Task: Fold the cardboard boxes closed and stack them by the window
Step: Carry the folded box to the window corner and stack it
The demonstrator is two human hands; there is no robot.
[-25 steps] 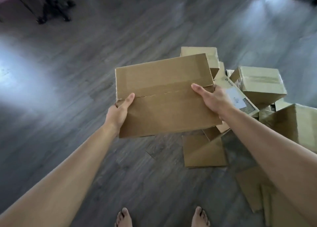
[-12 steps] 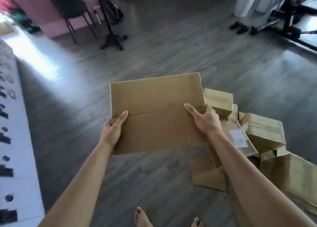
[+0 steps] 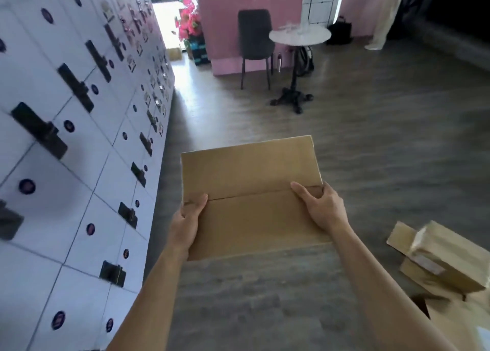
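**Closed box held in both your hands, above the floor**

You hold the box (image 3: pixel 252 197) out in front of you, in the middle of the view, clear of the wood floor (image 3: pixel 371 144). Its top flaps are folded down and meet in a seam that runs from left to right across the top face.

Your left hand (image 3: pixel 187 222) grips the near left edge of the box. The thumb lies on the top face with its tip right at the left end of the seam; the other fingers curl under the box and are hidden, so you cannot tell how they sit.

Your right hand (image 3: pixel 322 205) grips the right edge. The thumb stretches along the top face just beside the seam, pointing left, and the fingers wrap round the right side of the box at the seam's end.

The far half of the box sticks out beyond both thumbs; the near half lies between your wrists.

To the near right, more boxes (image 3: pixel 440 260) lie on the floor, well apart from the one you hold. On the left runs a white tiled wall (image 3: pixel 66 165) with dark fittings. Far ahead stand a dark chair (image 3: pixel 255 43) and a round table (image 3: pixel 299 36), against a pink wall (image 3: pixel 225 19). Bright light comes in at the far left, beside pink flowers (image 3: pixel 188 23).
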